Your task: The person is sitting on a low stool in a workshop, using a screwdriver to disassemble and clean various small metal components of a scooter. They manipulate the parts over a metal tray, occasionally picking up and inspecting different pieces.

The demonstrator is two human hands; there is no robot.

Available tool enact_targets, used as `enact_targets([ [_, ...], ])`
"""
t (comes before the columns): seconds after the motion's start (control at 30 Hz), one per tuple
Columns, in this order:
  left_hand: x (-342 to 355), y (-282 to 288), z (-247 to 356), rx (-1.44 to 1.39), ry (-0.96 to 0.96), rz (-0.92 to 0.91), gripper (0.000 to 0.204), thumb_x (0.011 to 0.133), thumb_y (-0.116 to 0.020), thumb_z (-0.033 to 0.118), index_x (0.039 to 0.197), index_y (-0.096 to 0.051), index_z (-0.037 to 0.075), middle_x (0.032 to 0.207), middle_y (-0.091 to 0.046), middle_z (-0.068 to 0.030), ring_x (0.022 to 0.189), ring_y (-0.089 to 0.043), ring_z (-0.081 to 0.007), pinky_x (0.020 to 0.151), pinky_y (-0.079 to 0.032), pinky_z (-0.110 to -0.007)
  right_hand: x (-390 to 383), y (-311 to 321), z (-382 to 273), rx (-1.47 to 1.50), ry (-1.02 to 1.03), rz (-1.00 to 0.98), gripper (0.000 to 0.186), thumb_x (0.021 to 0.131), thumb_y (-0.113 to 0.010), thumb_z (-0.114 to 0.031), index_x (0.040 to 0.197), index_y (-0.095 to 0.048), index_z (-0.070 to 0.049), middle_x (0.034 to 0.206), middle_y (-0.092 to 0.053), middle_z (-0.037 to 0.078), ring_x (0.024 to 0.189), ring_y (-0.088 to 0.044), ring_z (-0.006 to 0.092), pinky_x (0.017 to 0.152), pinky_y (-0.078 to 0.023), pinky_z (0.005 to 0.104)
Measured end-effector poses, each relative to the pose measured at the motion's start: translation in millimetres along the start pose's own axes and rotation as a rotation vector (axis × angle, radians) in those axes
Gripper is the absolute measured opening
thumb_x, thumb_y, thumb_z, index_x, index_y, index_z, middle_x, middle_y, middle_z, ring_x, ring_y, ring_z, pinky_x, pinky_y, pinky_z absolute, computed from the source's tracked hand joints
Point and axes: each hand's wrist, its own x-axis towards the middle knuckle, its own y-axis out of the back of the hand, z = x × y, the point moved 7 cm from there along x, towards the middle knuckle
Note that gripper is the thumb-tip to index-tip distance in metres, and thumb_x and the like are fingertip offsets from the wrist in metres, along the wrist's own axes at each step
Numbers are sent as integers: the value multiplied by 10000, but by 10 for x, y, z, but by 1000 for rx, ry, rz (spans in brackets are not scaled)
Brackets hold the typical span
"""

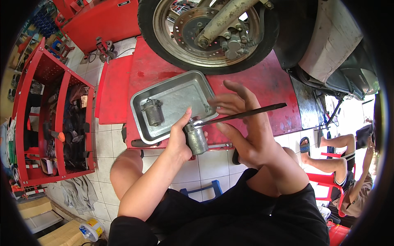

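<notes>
My left hand [180, 133] is closed around a grey metal cylinder [198, 141] that looks like a small starter motor. A long, slim dark tool [258, 110] slants up to the right from the cylinder's top end; its exact kind does not show. My right hand [246, 119] is raised beside it, thumb and fingers spread, the fingertips slightly blurred. The tool crosses this hand between thumb and fingers without a visible grip; what bears it cannot be told. Behind my left hand, a similar metal cylinder [154, 113] with brackets lies in a shallow metal tray [137, 123].
The tray rests on a red bench [283, 119]. A motorcycle wheel [164, 53] with brake disc stands at its far side. On the left is a red tool cart [61, 127]. A blue stool [201, 190] shows below; another person [340, 164] sits at the right.
</notes>
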Motion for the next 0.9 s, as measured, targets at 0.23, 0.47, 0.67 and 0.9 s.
enact_targets([
  [0.23,-61,32,42,4,-12,44,581,859,-687,609,1070,-607,74,855,-626,-64,687,-638,-250,609,-523,-389,-38,52,69,-139,-52,-219,657,861,-659,95,1446,-361,80,1041,-705,169,925,-717,215,781,-586,313],
  [0.47,-50,32,61,-11,-24,49,591,846,-699,620,1054,-597,76,846,-620,-61,677,-642,-245,596,-524,-388,3,0,-45,286,-104,52,396,839,-692,96,1220,-598,46,946,-743,130,893,-738,202,783,-588,309],
  [0.67,-46,51,33,39,-40,22,600,845,-694,633,1037,-591,74,836,-623,-64,671,-645,-238,588,-523,-380,-22,99,-19,-38,-23,-164,180,837,-707,92,1014,-686,63,971,-745,142,915,-742,200,805,-598,309],
  [0.9,-102,-23,46,31,-55,18,632,840,-691,649,1050,-591,61,833,-633,-72,670,-646,-232,594,-528,-376,5,1,-25,328,-113,-100,238,832,-689,107,1064,-671,60,981,-742,169,937,-743,230,814,-594,318],
])
